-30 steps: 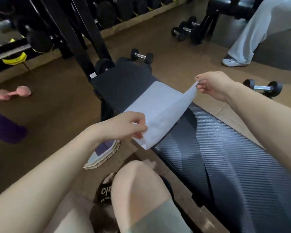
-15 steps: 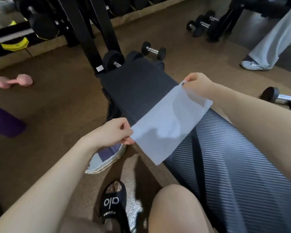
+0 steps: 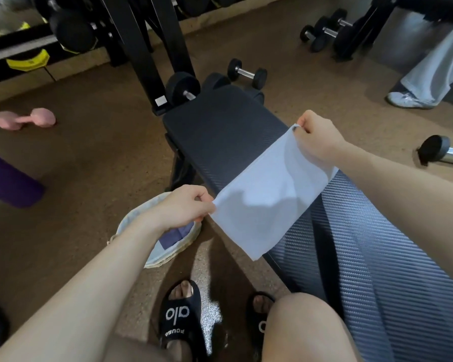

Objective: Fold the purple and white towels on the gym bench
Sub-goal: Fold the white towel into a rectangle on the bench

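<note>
The white towel (image 3: 267,194) looks thin, light and limp, sagging over the surface (image 3: 220,126). The left hand (image 3: 183,207) and right hand (image 3: 317,137) each pinch a top corner, probably the best hold for folding.

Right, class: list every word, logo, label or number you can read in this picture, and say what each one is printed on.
"alo": white letters on the strap of the black slide sandal nearest the basket.
Smaller white word below it on the same strap: upside down, too blurred to read.
Other black slide sandal: white mark mostly hidden, unreadable.
White sticker on the black rack: no legible print.
</note>
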The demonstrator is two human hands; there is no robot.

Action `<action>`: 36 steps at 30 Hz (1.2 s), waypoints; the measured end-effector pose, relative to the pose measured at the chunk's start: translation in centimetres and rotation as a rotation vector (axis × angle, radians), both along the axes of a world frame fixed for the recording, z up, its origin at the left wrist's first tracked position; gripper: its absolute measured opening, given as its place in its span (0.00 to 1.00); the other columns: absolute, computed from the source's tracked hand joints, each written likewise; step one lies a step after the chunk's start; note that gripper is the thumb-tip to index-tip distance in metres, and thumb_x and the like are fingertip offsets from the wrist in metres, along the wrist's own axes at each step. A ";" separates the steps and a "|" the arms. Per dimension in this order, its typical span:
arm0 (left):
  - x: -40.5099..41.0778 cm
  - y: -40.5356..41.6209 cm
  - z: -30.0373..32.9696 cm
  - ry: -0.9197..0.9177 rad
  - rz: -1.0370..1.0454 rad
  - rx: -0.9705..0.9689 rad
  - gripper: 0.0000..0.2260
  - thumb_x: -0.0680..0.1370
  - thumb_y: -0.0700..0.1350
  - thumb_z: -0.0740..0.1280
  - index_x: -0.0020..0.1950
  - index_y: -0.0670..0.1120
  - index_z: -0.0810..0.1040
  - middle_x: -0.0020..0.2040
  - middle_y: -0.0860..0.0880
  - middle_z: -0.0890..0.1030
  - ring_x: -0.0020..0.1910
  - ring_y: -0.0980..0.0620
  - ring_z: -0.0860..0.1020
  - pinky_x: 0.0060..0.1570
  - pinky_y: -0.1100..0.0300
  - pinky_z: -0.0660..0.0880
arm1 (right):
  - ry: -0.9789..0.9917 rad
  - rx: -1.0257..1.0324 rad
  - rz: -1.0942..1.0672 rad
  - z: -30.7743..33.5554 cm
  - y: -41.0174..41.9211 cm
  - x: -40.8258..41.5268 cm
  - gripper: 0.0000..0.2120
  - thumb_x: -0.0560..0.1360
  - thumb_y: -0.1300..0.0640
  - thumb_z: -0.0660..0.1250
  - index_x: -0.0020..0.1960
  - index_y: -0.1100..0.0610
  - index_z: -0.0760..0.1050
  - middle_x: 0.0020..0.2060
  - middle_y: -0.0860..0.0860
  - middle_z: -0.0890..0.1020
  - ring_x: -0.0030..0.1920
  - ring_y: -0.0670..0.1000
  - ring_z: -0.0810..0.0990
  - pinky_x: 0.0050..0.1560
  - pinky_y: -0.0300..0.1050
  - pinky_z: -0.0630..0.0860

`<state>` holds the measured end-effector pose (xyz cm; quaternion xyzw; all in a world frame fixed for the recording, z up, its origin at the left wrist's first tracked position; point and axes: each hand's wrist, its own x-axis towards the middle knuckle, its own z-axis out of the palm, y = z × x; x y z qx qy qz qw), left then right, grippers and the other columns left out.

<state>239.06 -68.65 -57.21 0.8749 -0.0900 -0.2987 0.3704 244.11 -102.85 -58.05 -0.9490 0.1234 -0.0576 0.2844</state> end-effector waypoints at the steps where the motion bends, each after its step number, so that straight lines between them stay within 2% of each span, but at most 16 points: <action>1: 0.0 0.0 0.0 0.001 -0.001 -0.005 0.07 0.76 0.45 0.72 0.42 0.42 0.79 0.50 0.42 0.84 0.51 0.42 0.83 0.52 0.41 0.82 | 0.007 -0.010 0.010 0.1 0.0 0.1 0.06 0.83 0.52 0.57 0.53 0.54 0.70 0.40 0.52 0.78 0.38 0.52 0.74 0.35 0.45 0.68; 7: -0.1 -0.1 -0.3 -0.014 -0.006 0.020 0.08 0.78 0.43 0.70 0.42 0.42 0.75 0.48 0.38 0.80 0.50 0.39 0.82 0.50 0.42 0.81 | 0.034 -0.097 0.027 -0.5 0.4 1.0 0.07 0.83 0.52 0.57 0.53 0.55 0.69 0.39 0.53 0.78 0.40 0.57 0.76 0.37 0.48 0.68; 9: 0.1 -0.2 -0.5 -0.009 0.000 0.015 0.08 0.78 0.42 0.70 0.42 0.42 0.75 0.46 0.40 0.80 0.46 0.41 0.82 0.49 0.49 0.82 | 0.044 -0.109 0.023 -0.7 0.3 1.3 0.06 0.82 0.53 0.57 0.52 0.55 0.69 0.40 0.54 0.78 0.41 0.58 0.76 0.39 0.49 0.69; 12: 0.2 -0.3 -0.8 0.015 0.003 -0.005 0.07 0.78 0.41 0.70 0.43 0.42 0.74 0.43 0.45 0.79 0.42 0.50 0.80 0.42 0.59 0.78 | 0.051 -0.126 0.032 -0.8 0.3 1.3 0.06 0.81 0.54 0.56 0.52 0.55 0.69 0.40 0.54 0.78 0.41 0.59 0.76 0.40 0.50 0.70; 17: 0.0 -0.3 -0.9 0.031 0.023 -0.027 0.08 0.80 0.41 0.69 0.42 0.43 0.73 0.43 0.48 0.80 0.47 0.52 0.84 0.42 0.64 0.80 | 0.061 -0.169 0.040 -1.1 0.6 1.3 0.06 0.81 0.54 0.55 0.52 0.56 0.69 0.38 0.53 0.77 0.40 0.58 0.76 0.41 0.53 0.74; 20: -0.1 -0.4 -0.8 0.027 0.017 -0.018 0.08 0.80 0.42 0.69 0.43 0.43 0.73 0.43 0.48 0.81 0.46 0.53 0.84 0.43 0.64 0.80 | 0.046 -0.251 0.049 -1.6 0.8 1.4 0.07 0.83 0.53 0.54 0.52 0.56 0.68 0.39 0.55 0.78 0.39 0.59 0.76 0.38 0.51 0.72; 23: -0.2 -0.5 -0.7 0.015 0.023 -0.015 0.08 0.80 0.41 0.69 0.43 0.42 0.74 0.42 0.46 0.82 0.45 0.52 0.83 0.48 0.56 0.82 | -0.030 -0.416 0.045 -2.1 1.2 1.3 0.10 0.85 0.52 0.54 0.53 0.57 0.70 0.45 0.55 0.77 0.41 0.57 0.73 0.44 0.49 0.67; 26: -0.1 -0.6 -0.6 0.004 0.032 -0.009 0.06 0.79 0.40 0.70 0.46 0.41 0.74 0.44 0.42 0.84 0.46 0.48 0.85 0.50 0.49 0.82 | -0.064 -0.433 0.012 -2.3 1.2 1.2 0.12 0.85 0.51 0.54 0.56 0.57 0.72 0.48 0.56 0.75 0.44 0.56 0.72 0.44 0.48 0.67; 30: -0.1 -0.5 -0.4 0.045 0.027 -0.047 0.06 0.79 0.38 0.69 0.54 0.42 0.75 0.44 0.48 0.87 0.44 0.52 0.86 0.51 0.52 0.83 | 0.007 -0.462 0.005 -2.4 1.0 1.1 0.13 0.85 0.49 0.51 0.53 0.57 0.67 0.45 0.55 0.75 0.42 0.58 0.73 0.41 0.49 0.67; 33: -0.2 -0.6 -0.2 0.059 0.037 -0.067 0.05 0.80 0.37 0.68 0.54 0.42 0.75 0.44 0.48 0.86 0.45 0.52 0.86 0.50 0.56 0.84 | 0.059 -0.522 0.001 -2.2 0.8 0.9 0.13 0.86 0.47 0.48 0.51 0.56 0.63 0.40 0.55 0.74 0.36 0.57 0.72 0.37 0.49 0.66; 36: -0.5 -1.0 0.4 0.067 0.067 -0.104 0.03 0.80 0.37 0.68 0.51 0.42 0.75 0.40 0.51 0.85 0.44 0.52 0.86 0.50 0.54 0.84 | 0.114 -0.560 0.005 -2.1 -0.1 0.4 0.17 0.86 0.45 0.46 0.51 0.57 0.65 0.37 0.54 0.74 0.34 0.57 0.73 0.36 0.49 0.67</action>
